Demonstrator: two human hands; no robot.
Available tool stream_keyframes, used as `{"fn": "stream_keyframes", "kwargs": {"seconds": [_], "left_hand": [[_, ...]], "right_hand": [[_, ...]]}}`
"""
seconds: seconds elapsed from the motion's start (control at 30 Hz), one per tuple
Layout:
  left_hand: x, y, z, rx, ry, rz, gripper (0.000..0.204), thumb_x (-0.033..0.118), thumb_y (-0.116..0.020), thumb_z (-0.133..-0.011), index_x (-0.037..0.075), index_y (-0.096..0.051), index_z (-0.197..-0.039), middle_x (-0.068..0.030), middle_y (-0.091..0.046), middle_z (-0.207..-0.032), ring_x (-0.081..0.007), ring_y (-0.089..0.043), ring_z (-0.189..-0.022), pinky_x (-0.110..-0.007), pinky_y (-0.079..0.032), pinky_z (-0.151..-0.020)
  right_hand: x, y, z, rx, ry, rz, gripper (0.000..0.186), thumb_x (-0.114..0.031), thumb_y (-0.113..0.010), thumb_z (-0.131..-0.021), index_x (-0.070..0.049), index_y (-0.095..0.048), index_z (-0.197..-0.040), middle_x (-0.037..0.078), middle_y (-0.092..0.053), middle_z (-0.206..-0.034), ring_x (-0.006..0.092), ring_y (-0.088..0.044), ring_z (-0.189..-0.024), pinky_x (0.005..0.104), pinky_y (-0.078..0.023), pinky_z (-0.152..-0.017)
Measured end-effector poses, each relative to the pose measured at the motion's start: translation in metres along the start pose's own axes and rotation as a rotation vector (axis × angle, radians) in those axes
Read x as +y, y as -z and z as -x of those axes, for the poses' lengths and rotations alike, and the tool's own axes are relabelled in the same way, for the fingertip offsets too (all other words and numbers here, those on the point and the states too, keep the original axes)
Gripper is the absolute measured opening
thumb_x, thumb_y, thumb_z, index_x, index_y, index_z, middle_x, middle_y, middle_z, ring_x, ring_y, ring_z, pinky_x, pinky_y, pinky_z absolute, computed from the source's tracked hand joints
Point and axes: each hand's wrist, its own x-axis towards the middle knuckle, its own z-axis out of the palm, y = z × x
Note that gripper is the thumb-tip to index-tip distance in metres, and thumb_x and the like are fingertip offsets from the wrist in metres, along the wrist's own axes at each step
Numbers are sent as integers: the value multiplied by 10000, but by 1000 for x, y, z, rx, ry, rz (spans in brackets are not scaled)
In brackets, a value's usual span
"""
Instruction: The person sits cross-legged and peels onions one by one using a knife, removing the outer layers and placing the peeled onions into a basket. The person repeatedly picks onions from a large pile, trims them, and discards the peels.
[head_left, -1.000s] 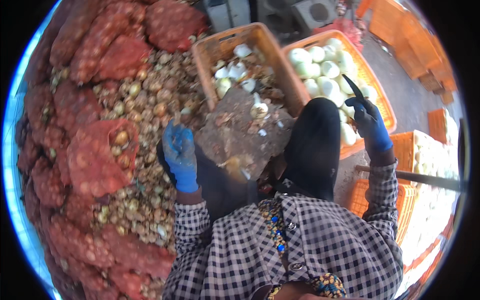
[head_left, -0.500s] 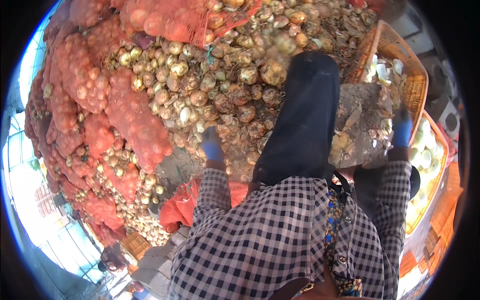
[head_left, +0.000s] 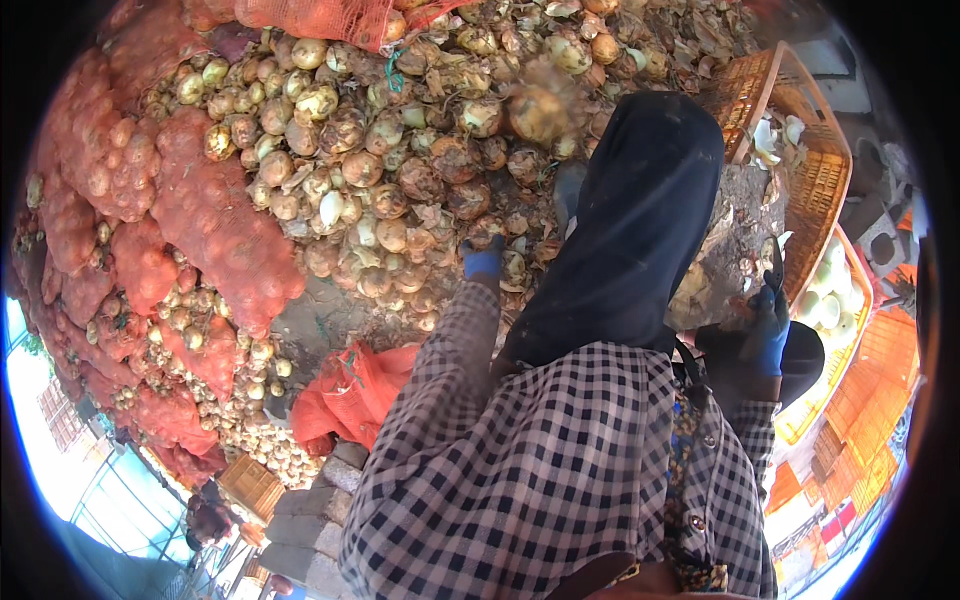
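My left hand [head_left: 482, 258], in a blue glove, reaches into the heap of dirty, papery-skinned onions [head_left: 390, 200] just left of my dark-trousered leg [head_left: 625, 220]. Its fingertips are among the onions, and I cannot make out whether they grip one. My right hand [head_left: 768, 330], gloved in blue, is closed on a knife [head_left: 776, 262] with its dark blade upward. It is beside a dull, scrap-strewn board [head_left: 740, 210] and an orange crate [head_left: 820, 170] containing white peel pieces. Below that crate, another one holds peeled white onions [head_left: 830, 290].
Red mesh sacks of onions [head_left: 220, 240] are piled on the left. An empty-looking red sack [head_left: 345, 390] lies behind my left arm. Grey blocks [head_left: 310, 510] and a tan crate [head_left: 250, 485] are lower left, near another person [head_left: 208, 520]. Orange crates [head_left: 880, 370] stand at right.
The view has swung left toward the onion pile since a second ago. My left hand has moved into the onions; my right hand with the knife has come lower, beside the crates.
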Motion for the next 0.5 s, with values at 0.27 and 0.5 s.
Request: {"fn": "stream_keyframes", "kwargs": {"seconds": [0.27,0.5], "left_hand": [[34,-8,-30,-200,135,386,490,395,-599,-943,19,-567,-1256,-127,-634,-1110,-204,-586,-949,-316,-477,-831],[76,23,38,-59,-56,151,587,187,-747,-848,-9,-471,-1327,-181,-571,-1294,-275,-608,-1076,-387,-521,-824]], "right_hand": [[-29,-19,14,-97,33,-50,369,-266,-571,-963,-27,-576,-1243,-49,-510,-805,38,-459,-616,169,-374,-547],[-26,-28,20,-96,30,-138,369,-242,-569,-965,-23,-570,-1262,-56,-494,-772,20,-414,-596,166,-326,-526]]}}
